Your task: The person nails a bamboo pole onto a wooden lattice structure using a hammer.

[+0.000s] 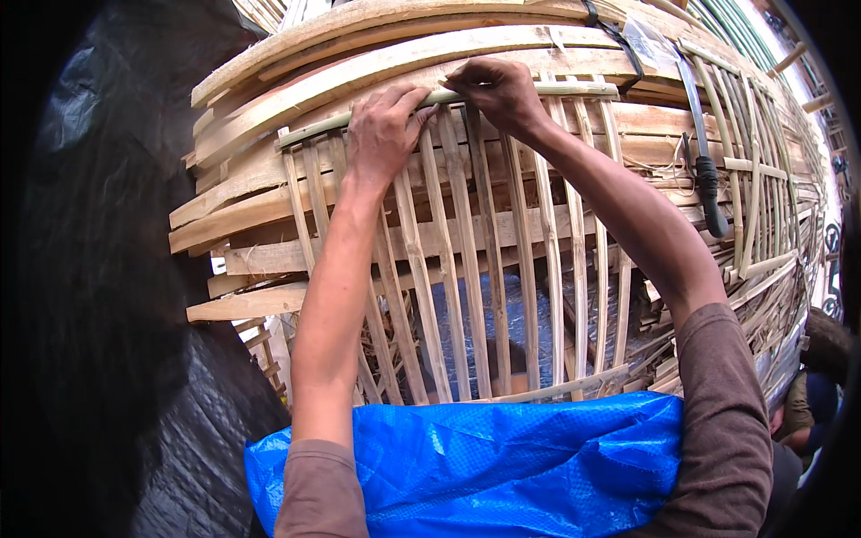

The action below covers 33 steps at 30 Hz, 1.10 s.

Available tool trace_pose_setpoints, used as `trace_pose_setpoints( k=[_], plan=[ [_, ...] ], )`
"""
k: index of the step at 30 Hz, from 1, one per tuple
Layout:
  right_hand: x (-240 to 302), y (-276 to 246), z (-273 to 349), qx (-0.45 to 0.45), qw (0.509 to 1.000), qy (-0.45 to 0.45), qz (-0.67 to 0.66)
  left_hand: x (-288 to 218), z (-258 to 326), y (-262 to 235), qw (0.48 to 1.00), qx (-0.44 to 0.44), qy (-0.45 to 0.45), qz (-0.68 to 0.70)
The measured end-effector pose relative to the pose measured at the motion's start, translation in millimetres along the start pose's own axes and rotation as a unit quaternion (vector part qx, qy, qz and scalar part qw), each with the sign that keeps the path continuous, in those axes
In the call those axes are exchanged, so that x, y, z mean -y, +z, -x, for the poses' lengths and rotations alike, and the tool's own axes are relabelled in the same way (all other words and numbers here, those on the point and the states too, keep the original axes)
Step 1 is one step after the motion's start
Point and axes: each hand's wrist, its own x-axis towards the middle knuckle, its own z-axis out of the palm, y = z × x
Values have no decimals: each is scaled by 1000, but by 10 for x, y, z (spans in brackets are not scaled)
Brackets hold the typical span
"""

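Pinching a greenish rail (574, 89), left hand (381, 130) and right hand (502, 94), grip closed, slender, spaced tan slats (466, 269)

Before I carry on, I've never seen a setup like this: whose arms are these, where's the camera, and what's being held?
There is no machine: these are a person's bare hands. The single picture comes from a fisheye camera worn on the head, looking down, so straight edges bend; picture left is the person's left. The left hand grips the thin crosspiece atop a slatted frame. The right hand is bent at that crosspiece; its exact pinch is hidden. Behind lie wooden planks. To the right are a black-handled long knife and another slatted panel. Blue tarpaulin spans the lower edge.
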Motion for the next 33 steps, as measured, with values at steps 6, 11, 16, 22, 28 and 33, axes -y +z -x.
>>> trace_pose_setpoints(
  k=[6,11,16,22,28,33],
  plan=[
    [56,14,18,-10,1000,4,12,58,-49,1,1000,7,-9,23],
    [71,50,84,-2,999,30,13,59,6,-60,999,16,-7,31],
    [43,84,36,-34,999,4,-16,76,49,-24,999,20,-28,40],
    [-2,53,89,-22,1000,5,10,-211,-3,-45,999,-2,2,-36],
    [55,78,117,-21,999,-26,26,-345,-57,175,941,-85,-171,278],
    [69,37,134,-15,998,-27,49,-341,-109,172,941,-39,-163,295]
  ],
)
